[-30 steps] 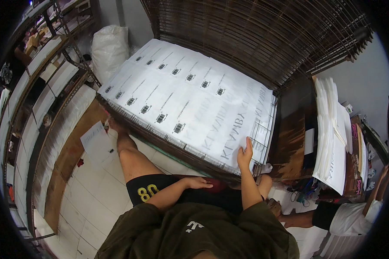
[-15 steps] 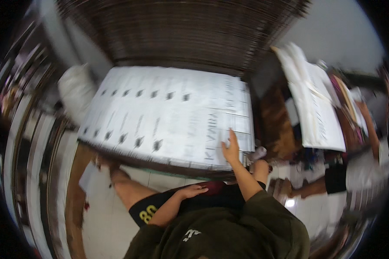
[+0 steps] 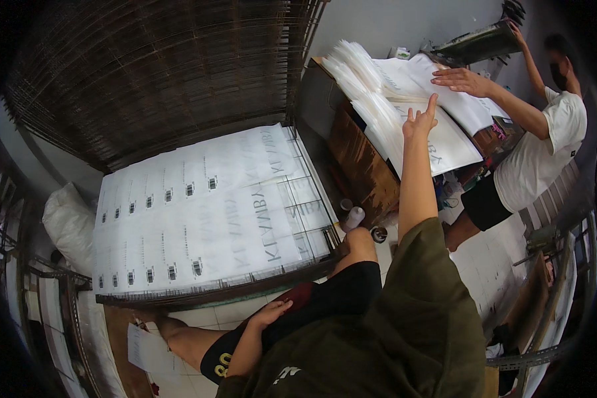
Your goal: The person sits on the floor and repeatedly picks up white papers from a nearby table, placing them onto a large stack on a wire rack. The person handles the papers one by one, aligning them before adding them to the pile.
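My right hand [image 3: 420, 124] is stretched out over a stack of white printed sheets [image 3: 458, 147] on a wooden table. Its fingers are apart and nothing shows in them; whether it touches the sheets I cannot tell. My left hand [image 3: 272, 313] lies across my lap on the dark shorts, fingers extended and holding nothing. Before my knees, more white printed sheets [image 3: 179, 219] lie in overlapping rows on a wire drying rack [image 3: 305, 166]. A co-worker's hand [image 3: 463, 81] is spread above the table, close beyond mine.
Raised wire racks [image 3: 166, 60] stand behind the sheets. The co-worker [image 3: 537, 146] stands at right, another hand on a tilted dark framed panel [image 3: 477, 43]. A bottle [image 3: 353, 219] is by my knee. At left sits a white sack [image 3: 69, 225]; a loose sheet [image 3: 154, 351] lies on the floor.
My view has turned right. My right hand has left the sheets on the rack and reached across to the table stack. My left hand remains on my lap.
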{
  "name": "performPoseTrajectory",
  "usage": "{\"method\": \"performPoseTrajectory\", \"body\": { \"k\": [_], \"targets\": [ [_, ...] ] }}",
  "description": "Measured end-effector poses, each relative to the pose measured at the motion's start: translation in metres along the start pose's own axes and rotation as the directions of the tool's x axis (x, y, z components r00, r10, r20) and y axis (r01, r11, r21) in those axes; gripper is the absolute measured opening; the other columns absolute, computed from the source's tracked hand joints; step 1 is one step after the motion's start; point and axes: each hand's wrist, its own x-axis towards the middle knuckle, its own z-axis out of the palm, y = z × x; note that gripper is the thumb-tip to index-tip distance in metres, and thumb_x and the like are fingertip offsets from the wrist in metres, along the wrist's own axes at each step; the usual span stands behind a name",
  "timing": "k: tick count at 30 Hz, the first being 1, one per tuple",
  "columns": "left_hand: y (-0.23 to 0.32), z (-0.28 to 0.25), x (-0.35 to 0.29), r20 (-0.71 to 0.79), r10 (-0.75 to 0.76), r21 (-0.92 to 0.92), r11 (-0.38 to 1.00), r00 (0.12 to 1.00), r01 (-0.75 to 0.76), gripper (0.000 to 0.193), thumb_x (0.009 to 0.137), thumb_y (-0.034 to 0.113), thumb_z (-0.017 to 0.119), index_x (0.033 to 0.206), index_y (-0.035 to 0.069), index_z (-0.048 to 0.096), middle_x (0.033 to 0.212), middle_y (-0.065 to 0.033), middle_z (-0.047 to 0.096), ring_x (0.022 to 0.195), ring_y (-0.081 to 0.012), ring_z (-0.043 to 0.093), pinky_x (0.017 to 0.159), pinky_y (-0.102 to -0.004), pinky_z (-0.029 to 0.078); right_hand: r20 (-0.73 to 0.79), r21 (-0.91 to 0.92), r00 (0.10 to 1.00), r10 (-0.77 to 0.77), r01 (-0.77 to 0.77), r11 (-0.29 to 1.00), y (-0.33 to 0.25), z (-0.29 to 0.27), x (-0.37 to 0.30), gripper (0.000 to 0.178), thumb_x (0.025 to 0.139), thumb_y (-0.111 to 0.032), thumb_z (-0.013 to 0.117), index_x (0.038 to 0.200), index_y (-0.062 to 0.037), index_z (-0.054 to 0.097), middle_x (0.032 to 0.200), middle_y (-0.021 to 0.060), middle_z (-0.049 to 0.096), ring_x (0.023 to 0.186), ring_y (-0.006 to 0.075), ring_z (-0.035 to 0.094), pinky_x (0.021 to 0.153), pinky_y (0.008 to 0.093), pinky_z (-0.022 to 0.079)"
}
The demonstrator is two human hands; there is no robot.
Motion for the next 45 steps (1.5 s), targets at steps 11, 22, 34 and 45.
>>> {"method": "performPoseTrajectory", "body": {
  "k": [11,22,34,45],
  "targets": [
    [-0.012,-0.004,0.0,0.079,-0.026,-0.017,0.999,0.997,0.028,0.075,0.083,0.066,0.052,0.121,0.0,0.056,0.113,-0.0098,0.058,0.102,-0.0167,0.05,0.09,-0.0289,0.039,0.393,-0.157,0.88,-0.266,0.349,0.924,0.036,0.036,-0.089,0.045,0.072,0.013,0.056,0.116,0.0029,0.049,0.111,0.0109,0.057,0.094,0.0193,0.059,0.079,0.0323,0.05],
    [0.015,0.001,-0.017,-0.009,0.031,0.107,0.994,0.999,-0.03,0.062,0.082,0.068,0.051,0.079,0.006,0.057,0.077,-0.003,0.049,0.076,-0.0168,0.046,0.069,-0.0286,0.037,0.895,-0.398,0.295,0.335,0.188,0.898,-0.001,0.119,-0.246,0.055,0.081,0.005,0.056,0.134,0.0008,0.04,0.105,0.0139,0.061,0.087,0.0156,0.061,0.076,0.0251,0.049],
    [0.013,0.0,-0.016,-0.026,0.017,0.153,0.988,1.0,-0.013,0.077,0.079,0.072,0.05,0.092,-0.002,0.065,0.09,-0.0107,0.061,0.087,-0.0213,0.054,0.081,-0.0321,0.042,0.76,-0.588,-0.127,0.637,0.284,0.758,-0.041,0.118,-0.311,0.061,0.068,0.003,0.047,0.129,-0.0009,0.051,0.113,0.0113,0.061,0.089,0.0112,0.062,0.08,0.0205,0.048],
    [0.007,-0.001,-0.011,0.004,0.025,0.137,0.99,1.0,-0.025,0.082,0.077,0.077,0.047,0.097,-0.002,0.061,0.098,-0.012,0.058,0.094,-0.0241,0.052,0.086,-0.0335,0.04,0.653,-0.746,0.221,0.724,0.025,0.665,0.103,-0.087,-0.193,0.081,0.06,0.009,0.047,0.14,0.0024,0.034,0.145,0.0157,0.035,0.132,0.024,0.036,0.107,0.0338,0.031]
  ]
}}
